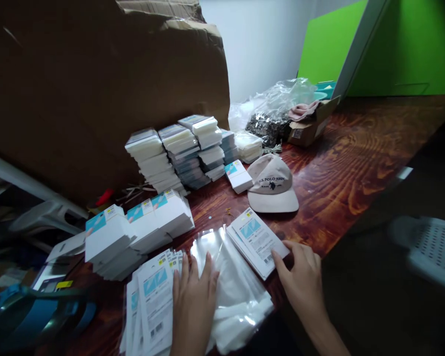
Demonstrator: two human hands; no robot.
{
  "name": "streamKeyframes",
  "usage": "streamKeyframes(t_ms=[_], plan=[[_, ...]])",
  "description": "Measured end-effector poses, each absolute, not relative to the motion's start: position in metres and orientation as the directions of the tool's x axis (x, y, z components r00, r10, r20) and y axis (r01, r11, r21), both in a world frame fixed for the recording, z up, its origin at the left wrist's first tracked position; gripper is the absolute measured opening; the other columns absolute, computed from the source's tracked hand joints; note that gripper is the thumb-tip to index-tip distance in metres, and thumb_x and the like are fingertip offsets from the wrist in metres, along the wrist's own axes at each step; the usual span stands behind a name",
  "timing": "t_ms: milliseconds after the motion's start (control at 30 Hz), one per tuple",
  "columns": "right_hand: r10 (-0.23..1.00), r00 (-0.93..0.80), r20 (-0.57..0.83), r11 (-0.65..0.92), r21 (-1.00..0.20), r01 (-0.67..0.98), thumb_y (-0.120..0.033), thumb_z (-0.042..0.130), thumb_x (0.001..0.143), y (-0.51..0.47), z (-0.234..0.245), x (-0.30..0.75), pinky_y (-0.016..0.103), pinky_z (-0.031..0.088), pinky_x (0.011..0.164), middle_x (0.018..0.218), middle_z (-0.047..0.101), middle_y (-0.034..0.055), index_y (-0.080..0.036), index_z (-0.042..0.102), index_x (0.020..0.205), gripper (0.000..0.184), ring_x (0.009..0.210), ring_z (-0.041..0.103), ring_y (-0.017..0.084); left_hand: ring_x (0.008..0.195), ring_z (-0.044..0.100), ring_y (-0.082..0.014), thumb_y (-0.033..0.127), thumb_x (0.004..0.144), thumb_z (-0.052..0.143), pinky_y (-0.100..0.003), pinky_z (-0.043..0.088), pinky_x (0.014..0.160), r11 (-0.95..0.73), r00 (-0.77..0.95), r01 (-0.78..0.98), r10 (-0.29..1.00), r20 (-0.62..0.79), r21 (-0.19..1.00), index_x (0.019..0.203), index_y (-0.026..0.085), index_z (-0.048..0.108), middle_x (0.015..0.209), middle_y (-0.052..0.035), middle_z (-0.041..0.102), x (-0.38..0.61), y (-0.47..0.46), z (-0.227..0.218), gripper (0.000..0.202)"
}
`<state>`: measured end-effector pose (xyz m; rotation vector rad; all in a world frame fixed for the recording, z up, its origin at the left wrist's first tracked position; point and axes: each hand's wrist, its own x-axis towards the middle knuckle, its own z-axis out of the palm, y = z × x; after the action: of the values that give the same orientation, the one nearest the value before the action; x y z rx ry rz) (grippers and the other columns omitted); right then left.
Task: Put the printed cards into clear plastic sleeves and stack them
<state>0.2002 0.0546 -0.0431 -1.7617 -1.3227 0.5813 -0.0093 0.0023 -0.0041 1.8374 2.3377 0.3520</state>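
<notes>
My left hand (pixel 195 299) lies flat with fingers spread, across the edge between clear plastic bags (pixel 233 282) and a fanned pile of printed cards (pixel 155 291). My right hand (pixel 300 274) pinches the near right corner of a printed card (pixel 254 237) on top of a small stack, thumb and index finger at its edge. The card has a blue picture, a yellow mark and a barcode. The stack partly overlaps the far right side of the bags. How many cards my right fingers hold, I cannot tell.
White card stacks with blue tops (pixel 107 237) stand at left, taller stacks (pixel 181 148) behind. A small card bundle (pixel 238 176) touches a beige cap (pixel 272 183). Farther back are plastic wrap (pixel 282 99) and a cardboard box (pixel 311 123). A plastic stool (pixel 437 252) stands beyond the table's right edge.
</notes>
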Motion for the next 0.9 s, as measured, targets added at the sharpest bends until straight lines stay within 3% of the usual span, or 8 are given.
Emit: streamKeyframes(t_ms=[100,200,267,367,433,500,633,900], plan=[[0.934,0.345,0.088,-0.099,-0.867,0.488,-0.046,0.056,0.081,0.048,-0.036,0.203,0.045,0.045,0.080,0.090,0.065,0.0123,-0.018,0.063,0.099,0.035,0.084,0.057,0.031,0.129,0.050,-0.0321,0.036,0.092,0.046,-0.046,0.037,0.105,0.197,-0.350,0.766,0.926,0.140,0.611,0.135,0.021,0.054,0.134,-0.0140,0.061,-0.007,-0.001,0.003,0.047],[0.958,0.274,-0.079,-0.123,-0.981,0.147,-0.050,0.056,0.086,0.031,-0.023,0.213,0.028,0.044,0.055,0.067,0.059,-0.0005,-0.021,0.060,0.103,0.033,0.056,0.052,0.016,0.112,0.064,-0.0247,0.040,0.090,0.053,-0.038,0.044,0.098,0.239,-0.524,0.511,0.848,0.080,0.825,0.147,0.030,0.034,0.116,-0.0069,0.072,-0.002,-0.005,0.020,0.061],[0.962,0.053,-0.269,-0.260,-0.955,-0.142,-0.051,0.063,0.083,0.019,-0.016,0.219,0.022,0.035,0.044,0.061,0.055,-0.0043,-0.021,0.061,0.102,0.035,0.047,0.045,0.010,0.109,0.066,-0.0218,0.042,0.089,0.055,-0.037,0.045,0.096,0.279,-0.585,0.339,0.810,-0.031,0.898,0.152,0.032,0.011,0.107,-0.0041,0.076,0.001,-0.006,0.033,0.077],[0.861,-0.291,-0.417,-0.481,-0.852,-0.204,-0.049,0.071,0.078,0.005,-0.013,0.222,0.019,0.034,0.043,0.064,0.061,-0.0018,-0.019,0.067,0.096,0.034,0.051,0.051,0.010,0.103,0.068,-0.0193,0.044,0.087,0.059,-0.035,0.048,0.092,0.281,-0.579,0.132,0.800,-0.156,0.951,0.151,0.031,-0.007,0.105,-0.0040,0.076,0.002,-0.007,0.044,0.093],[0.856,-0.308,-0.415,-0.488,-0.845,-0.218,-0.049,0.074,0.075,0.003,-0.016,0.216,0.021,0.041,0.049,0.065,0.066,0.0006,-0.018,0.070,0.088,0.034,0.057,0.058,0.014,0.102,0.068,-0.0192,0.046,0.085,0.061,-0.033,0.049,0.092,0.260,-0.530,0.022,0.822,-0.209,0.965,0.152,0.030,0.002,0.106,-0.0054,0.076,0.000,-0.008,0.042,0.091],[0.892,-0.227,-0.391,-0.442,-0.859,-0.259,-0.049,0.075,0.073,0.004,-0.021,0.208,0.023,0.046,0.053,0.066,0.069,0.0019,-0.018,0.070,0.085,0.034,0.060,0.062,0.016,0.106,0.067,-0.0206,0.047,0.084,0.063,-0.033,0.049,0.092,0.233,-0.464,-0.100,0.849,-0.253,0.967,0.150,0.027,0.026,0.110,-0.0081,0.074,-0.003,-0.009,0.034,0.078],[0.932,-0.099,-0.349,-0.362,-0.890,-0.276,-0.048,0.076,0.072,0.008,-0.026,0.191,0.025,0.049,0.054,0.071,0.071,0.0042,-0.017,0.070,0.087,0.034,0.063,0.064,0.018,0.116,0.062,-0.0239,0.047,0.081,0.066,-0.033,0.050,0.091,0.214,-0.442,-0.342,0.823,-0.357,0.915,0.117,0.020,0.064,0.121,-0.0123,0.069,-0.007,-0.010,0.015,0.045],[0.927,0.024,-0.373,-0.354,-0.896,-0.268,-0.049,0.080,0.068,0.006,-0.022,0.177,0.022,0.047,0.046,0.062,0.065,-0.0003,-0.018,0.069,0.089,0.039,0.049,0.057,0.013,0.080,0.070,-0.0186,0.044,0.078,0.070,-0.027,0.052,0.070,0.229,-0.354,-0.467,0.836,-0.418,0.854,0.110,0.015,0.065,0.096,-0.0101,0.076,-0.002,-0.018,0.014,0.044]])
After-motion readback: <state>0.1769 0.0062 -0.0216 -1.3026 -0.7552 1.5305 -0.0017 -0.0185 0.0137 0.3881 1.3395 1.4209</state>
